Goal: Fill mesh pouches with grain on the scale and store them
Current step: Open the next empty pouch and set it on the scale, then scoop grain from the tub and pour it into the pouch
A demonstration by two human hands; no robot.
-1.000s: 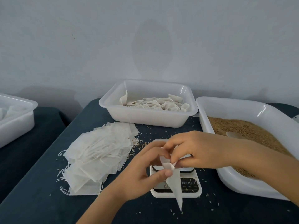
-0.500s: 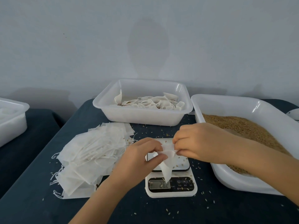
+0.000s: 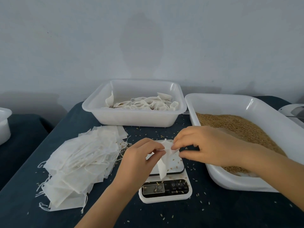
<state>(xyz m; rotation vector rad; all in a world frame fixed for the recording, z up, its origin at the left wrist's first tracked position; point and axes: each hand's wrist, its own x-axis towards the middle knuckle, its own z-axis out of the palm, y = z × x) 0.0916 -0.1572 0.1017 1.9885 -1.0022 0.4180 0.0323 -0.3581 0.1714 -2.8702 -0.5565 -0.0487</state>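
A white mesh pouch (image 3: 164, 163) hangs over the white kitchen scale (image 3: 166, 188), its lower corner down by the platform's front edge. My left hand (image 3: 139, 160) pinches the pouch's top edge from the left. My right hand (image 3: 202, 145) pinches the same edge from the right, its wrist over the rim of the grain tray (image 3: 273, 117). Brown grain (image 3: 238, 127) fills that tray at the right. Loose grains lie on the scale's platform.
A heap of flat empty pouches (image 3: 77, 163) with strings lies left of the scale. A white tub (image 3: 133, 117) behind the scale holds several filled pouches. Another white tub (image 3: 4, 125) stands at the far left. Spilled grains dot the dark tablecloth.
Both hands have drawn the pouch's top edge apart and moved it back over the scale's platform. The pouch hangs lower over the scale than a second ago.
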